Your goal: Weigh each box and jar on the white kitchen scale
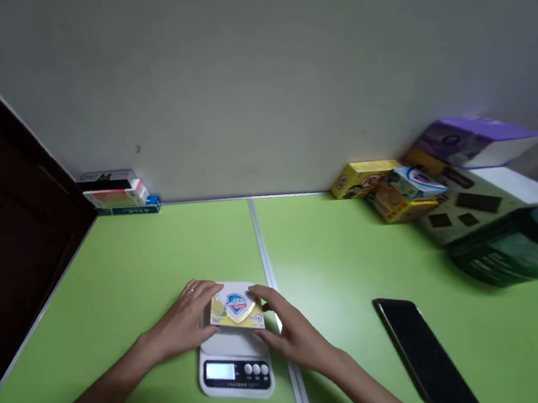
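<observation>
A white and yellow Safeguard soap box (236, 307) is held between both hands over a white digital kitchen scale (237, 374). Its left end is gripped by my left hand (185, 318), which wears a ring. My right hand (293, 332) grips the opposite end, thumb at the near edge and fingers at the far edge. The box covers the back part of the scale's platform; whether it rests on it I cannot tell. The scale's display is lit, but its reading is too washed out to make out. Three round buttons sit beside the display.
A black smartphone (426, 353) lies on the green table (322, 254) to the right. Small boxes are stacked (119, 193) at the back left. At the back right are a yellow box (364, 177), a purple box (477, 140) and other packages, with a dark green container (523, 244) before them.
</observation>
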`<control>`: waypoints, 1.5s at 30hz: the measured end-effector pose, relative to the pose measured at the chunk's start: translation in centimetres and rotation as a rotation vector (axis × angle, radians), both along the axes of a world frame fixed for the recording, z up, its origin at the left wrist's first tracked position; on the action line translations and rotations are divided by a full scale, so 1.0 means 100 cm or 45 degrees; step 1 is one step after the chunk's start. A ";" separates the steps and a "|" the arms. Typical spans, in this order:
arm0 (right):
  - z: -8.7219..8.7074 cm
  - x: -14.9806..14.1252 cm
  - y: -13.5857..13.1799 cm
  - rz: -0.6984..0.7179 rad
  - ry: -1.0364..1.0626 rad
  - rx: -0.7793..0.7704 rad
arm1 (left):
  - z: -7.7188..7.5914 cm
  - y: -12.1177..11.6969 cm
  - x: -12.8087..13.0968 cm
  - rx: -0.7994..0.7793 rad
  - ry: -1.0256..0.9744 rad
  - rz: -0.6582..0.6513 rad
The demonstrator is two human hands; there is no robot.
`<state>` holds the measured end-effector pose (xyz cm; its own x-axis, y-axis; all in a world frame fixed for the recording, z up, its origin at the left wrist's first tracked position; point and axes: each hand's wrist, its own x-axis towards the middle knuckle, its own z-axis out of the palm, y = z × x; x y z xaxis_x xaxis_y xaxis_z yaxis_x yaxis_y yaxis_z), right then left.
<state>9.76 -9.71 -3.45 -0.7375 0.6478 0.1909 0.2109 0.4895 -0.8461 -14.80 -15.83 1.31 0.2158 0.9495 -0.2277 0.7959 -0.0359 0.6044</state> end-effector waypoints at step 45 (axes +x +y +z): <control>-0.011 -0.228 0.239 -0.093 -0.097 0.427 | -0.053 0.164 -0.108 0.699 0.305 0.396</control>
<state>-13.04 14.15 -4.53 -0.7116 0.6100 0.3487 0.3119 0.7189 -0.6212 -25.63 0.56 -4.01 -0.0827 0.9510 0.2979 0.9286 -0.0350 0.3694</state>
